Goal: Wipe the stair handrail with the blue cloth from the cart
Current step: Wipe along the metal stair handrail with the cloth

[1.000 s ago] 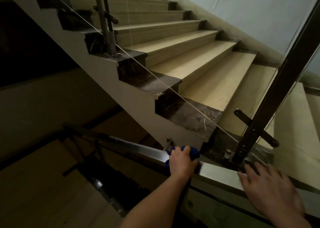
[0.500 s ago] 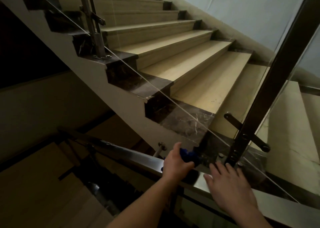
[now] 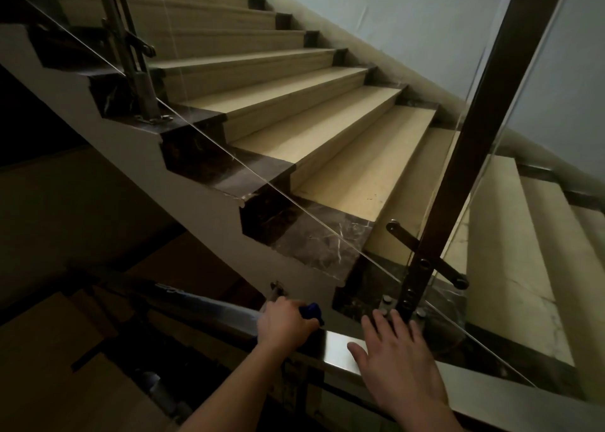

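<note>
Blue cloth [image 3: 311,310] is peeking out from under the left hand [image 3: 284,325], and it is sitting right on the shiny metal handrail [image 3: 337,344]. The left hand's fingers are curling round the cloth and the rail together, squeezing the cloth against the metal, likely so it can rub the top and the sides in one go. The right hand [image 3: 401,363] is lying flat on the rail just beside it, with its fingers straight and spread and holding nothing; it is probably helping the person lean and be steady above the dark drop. A tall metal post [image 3: 458,169] is standing just behind the right hand. Nothing that could hold things is showing here.
</note>
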